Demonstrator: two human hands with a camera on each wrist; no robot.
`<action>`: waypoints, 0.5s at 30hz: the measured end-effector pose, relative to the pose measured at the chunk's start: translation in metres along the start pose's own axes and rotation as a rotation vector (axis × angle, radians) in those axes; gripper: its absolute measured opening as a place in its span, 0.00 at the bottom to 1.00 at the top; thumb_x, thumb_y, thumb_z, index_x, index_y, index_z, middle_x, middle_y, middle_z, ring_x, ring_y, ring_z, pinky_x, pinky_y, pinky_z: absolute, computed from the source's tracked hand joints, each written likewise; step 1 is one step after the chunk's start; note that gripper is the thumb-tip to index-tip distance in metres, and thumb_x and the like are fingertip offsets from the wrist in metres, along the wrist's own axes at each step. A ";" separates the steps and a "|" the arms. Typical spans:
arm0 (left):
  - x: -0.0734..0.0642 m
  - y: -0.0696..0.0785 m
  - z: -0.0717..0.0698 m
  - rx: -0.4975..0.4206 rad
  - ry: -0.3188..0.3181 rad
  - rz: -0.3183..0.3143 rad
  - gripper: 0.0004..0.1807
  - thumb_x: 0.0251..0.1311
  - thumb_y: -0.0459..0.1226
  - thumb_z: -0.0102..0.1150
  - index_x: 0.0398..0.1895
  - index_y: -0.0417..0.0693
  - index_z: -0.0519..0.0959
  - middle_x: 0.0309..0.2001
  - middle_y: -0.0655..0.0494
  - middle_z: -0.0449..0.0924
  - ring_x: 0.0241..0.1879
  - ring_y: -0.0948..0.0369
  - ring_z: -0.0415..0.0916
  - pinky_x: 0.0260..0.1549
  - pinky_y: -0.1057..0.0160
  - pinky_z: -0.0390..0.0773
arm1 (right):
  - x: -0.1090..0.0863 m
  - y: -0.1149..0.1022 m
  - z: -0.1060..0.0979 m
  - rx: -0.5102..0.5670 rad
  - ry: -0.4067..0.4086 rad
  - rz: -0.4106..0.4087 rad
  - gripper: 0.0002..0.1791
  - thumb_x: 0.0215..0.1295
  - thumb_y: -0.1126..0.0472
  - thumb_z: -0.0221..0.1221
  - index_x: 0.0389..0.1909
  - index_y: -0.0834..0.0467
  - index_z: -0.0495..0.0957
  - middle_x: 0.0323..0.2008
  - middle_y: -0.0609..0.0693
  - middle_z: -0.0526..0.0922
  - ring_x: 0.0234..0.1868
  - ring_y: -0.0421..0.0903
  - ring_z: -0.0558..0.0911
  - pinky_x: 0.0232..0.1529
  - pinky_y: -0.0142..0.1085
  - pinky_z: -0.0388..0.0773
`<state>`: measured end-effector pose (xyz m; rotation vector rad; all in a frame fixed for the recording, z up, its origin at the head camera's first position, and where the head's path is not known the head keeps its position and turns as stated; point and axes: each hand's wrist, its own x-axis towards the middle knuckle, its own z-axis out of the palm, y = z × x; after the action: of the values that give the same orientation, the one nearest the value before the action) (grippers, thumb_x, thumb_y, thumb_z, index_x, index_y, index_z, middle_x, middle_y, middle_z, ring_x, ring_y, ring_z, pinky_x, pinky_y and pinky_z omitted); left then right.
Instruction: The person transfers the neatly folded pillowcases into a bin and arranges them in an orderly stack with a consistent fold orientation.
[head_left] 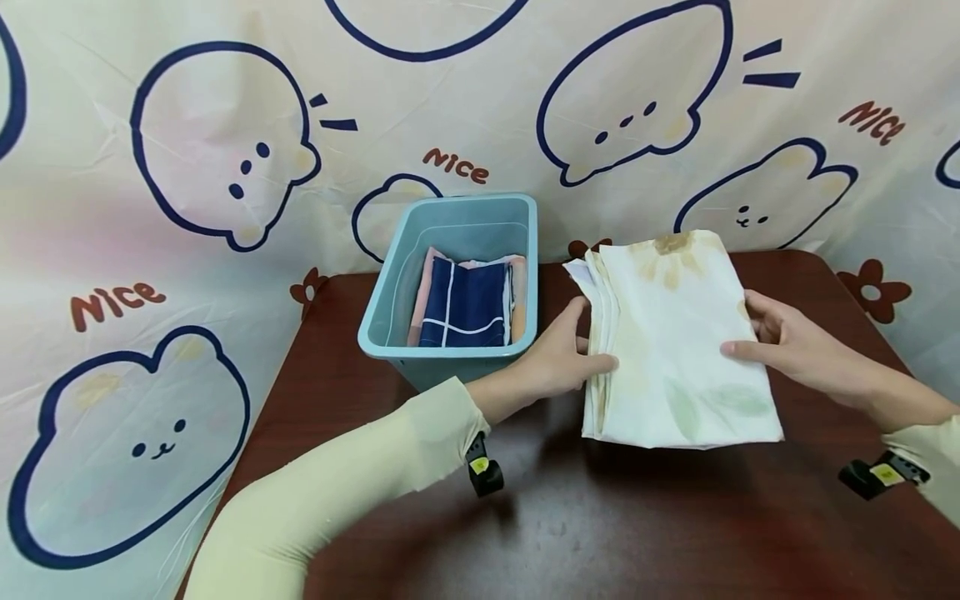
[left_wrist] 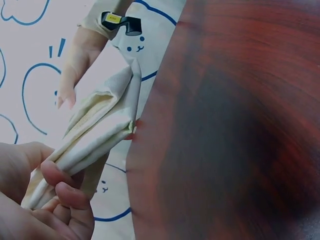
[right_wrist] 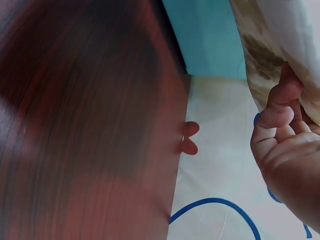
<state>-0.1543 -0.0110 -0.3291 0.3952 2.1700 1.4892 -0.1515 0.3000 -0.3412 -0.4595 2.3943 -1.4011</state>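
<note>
A folded white cloth point(head_left: 675, 350) with pale yellow and green floral print is held up above the table, right of the bin. My left hand point(head_left: 558, 354) pinches its layered left edge, thumb in front and fingers behind. On the opposite edge, my right hand point(head_left: 795, 342) grips the cloth with the thumb on its face. Stacked folds of the cloth point(left_wrist: 100, 125) show in the left wrist view, between the left thumb and curled fingers. The right wrist view has the right fingers point(right_wrist: 280, 117) bent against the cloth's underside.
A light blue plastic bin point(head_left: 375, 321) stands toward the back of the dark red-brown table point(head_left: 420, 533). Inside lies a folded navy cloth point(head_left: 472, 300) with white lines, over pinkish fabric point(head_left: 422, 304). Behind hangs a cartoon-printed curtain point(head_left: 465, 108).
</note>
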 end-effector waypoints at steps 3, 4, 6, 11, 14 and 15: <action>-0.001 0.002 -0.004 -0.003 -0.006 0.010 0.45 0.61 0.36 0.61 0.75 0.59 0.44 0.49 0.44 0.82 0.36 0.63 0.81 0.23 0.64 0.76 | 0.002 -0.002 0.001 0.003 -0.009 -0.022 0.38 0.71 0.64 0.53 0.75 0.55 0.43 0.42 0.39 0.84 0.36 0.43 0.87 0.33 0.38 0.84; -0.001 0.002 -0.005 -0.001 -0.006 0.015 0.45 0.62 0.36 0.61 0.75 0.59 0.45 0.47 0.44 0.83 0.35 0.63 0.81 0.22 0.64 0.76 | 0.002 -0.003 0.001 0.006 -0.008 -0.026 0.39 0.71 0.64 0.53 0.76 0.55 0.43 0.42 0.39 0.84 0.36 0.43 0.87 0.33 0.37 0.84; -0.002 0.004 -0.008 0.001 -0.007 0.022 0.44 0.62 0.36 0.61 0.75 0.59 0.45 0.45 0.44 0.84 0.33 0.63 0.81 0.20 0.65 0.74 | 0.003 -0.006 0.002 0.010 -0.005 -0.030 0.40 0.71 0.64 0.52 0.76 0.54 0.41 0.42 0.38 0.84 0.36 0.43 0.87 0.33 0.37 0.84; -0.004 0.008 -0.014 -0.006 -0.003 0.030 0.43 0.61 0.35 0.61 0.73 0.60 0.47 0.43 0.45 0.85 0.31 0.62 0.82 0.20 0.65 0.74 | 0.005 -0.014 0.004 0.037 0.001 -0.029 0.40 0.71 0.65 0.52 0.76 0.53 0.41 0.43 0.39 0.84 0.37 0.44 0.87 0.33 0.39 0.84; -0.005 0.010 -0.017 -0.008 0.011 0.024 0.43 0.61 0.35 0.62 0.73 0.60 0.48 0.43 0.45 0.85 0.32 0.62 0.83 0.21 0.65 0.77 | 0.006 -0.018 0.007 0.047 0.013 -0.022 0.39 0.71 0.65 0.52 0.76 0.52 0.41 0.44 0.38 0.84 0.37 0.44 0.87 0.33 0.40 0.84; -0.006 0.010 -0.018 -0.011 0.014 0.025 0.42 0.61 0.35 0.62 0.73 0.60 0.49 0.44 0.45 0.85 0.32 0.61 0.83 0.21 0.65 0.77 | 0.006 -0.020 0.007 0.047 0.016 -0.023 0.39 0.71 0.65 0.52 0.76 0.52 0.42 0.44 0.39 0.84 0.37 0.44 0.87 0.33 0.41 0.84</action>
<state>-0.1596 -0.0247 -0.3131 0.4104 2.1742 1.5213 -0.1521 0.2826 -0.3281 -0.4674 2.3702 -1.4733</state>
